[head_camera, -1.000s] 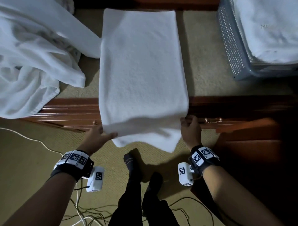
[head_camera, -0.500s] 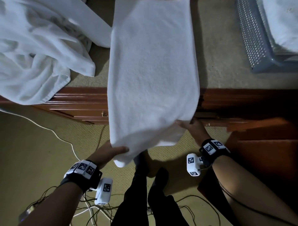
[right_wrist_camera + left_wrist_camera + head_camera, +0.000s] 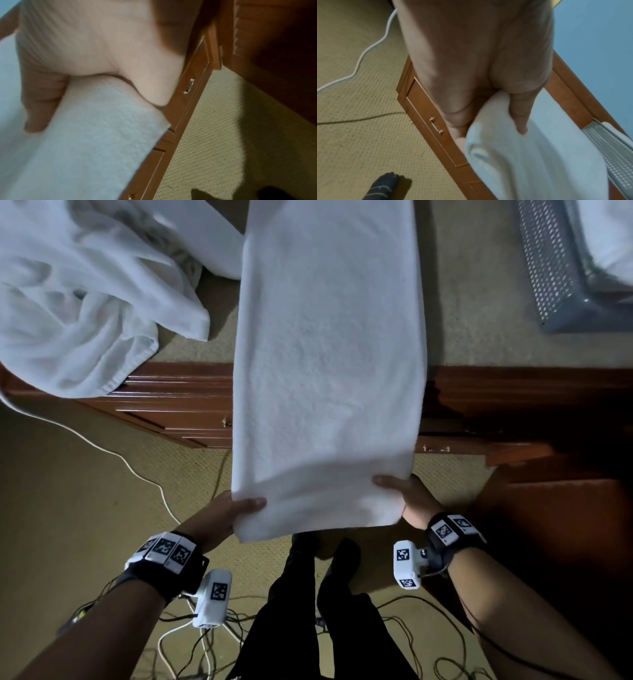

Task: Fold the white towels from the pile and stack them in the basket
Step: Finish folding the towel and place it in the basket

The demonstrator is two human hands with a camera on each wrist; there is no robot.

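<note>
A long white towel (image 3: 329,364) lies folded lengthwise on the wooden dresser's cloth-covered top, its near end hanging over the front edge. My left hand (image 3: 236,511) grips the near left corner, thumb on top, fingers underneath; the left wrist view shows the towel (image 3: 522,155) pinched under the thumb. My right hand (image 3: 400,491) grips the near right corner of the towel (image 3: 96,128) the same way. A pile of crumpled white towels (image 3: 85,302) sits at the left. The grey perforated basket (image 3: 555,268) stands at the far right with a white towel (image 3: 609,231) inside.
The dresser front (image 3: 178,409) has drawers with small brass handles (image 3: 436,127). A white cable (image 3: 102,448) and several dark cables (image 3: 428,621) run across the carpet. My legs and socked feet (image 3: 339,559) stand just below the towel's hanging end.
Both hands have drawn the towel's near end toward me and lifted it; the left hand moved right and up to level with the right. The hanging end is now held flatter.
</note>
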